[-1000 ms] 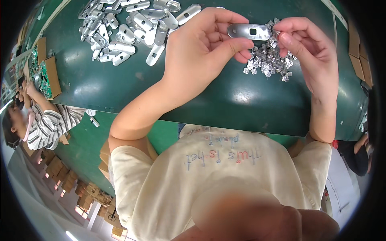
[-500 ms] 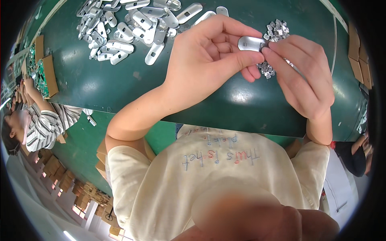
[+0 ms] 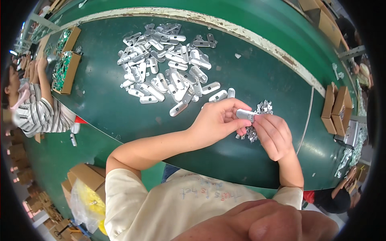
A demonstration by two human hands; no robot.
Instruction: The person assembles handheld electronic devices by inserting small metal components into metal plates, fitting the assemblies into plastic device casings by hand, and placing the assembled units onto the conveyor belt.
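Observation:
An oblong, round-ended silver metal plate is held between the thumb and fingers of my left hand. At the right end of that plate, the fingertips of my right hand are pinched together on a small metal piece, mostly covered by the fingers. Just behind and beneath my hands lies a heap of small silver metal pieces. Farther left on the green table is a large loose pile of similar oblong plates, many with a square hole.
A pale, worn rail runs along the table's far side. Cardboard boxes of green parts stand at the left near a person in a striped top. Open cardboard boxes are at the right.
The view has shifted, showing more of the table's far side, with my hands lower in the picture. Both hands keep their pinch at the plate, which is now tipped slightly.

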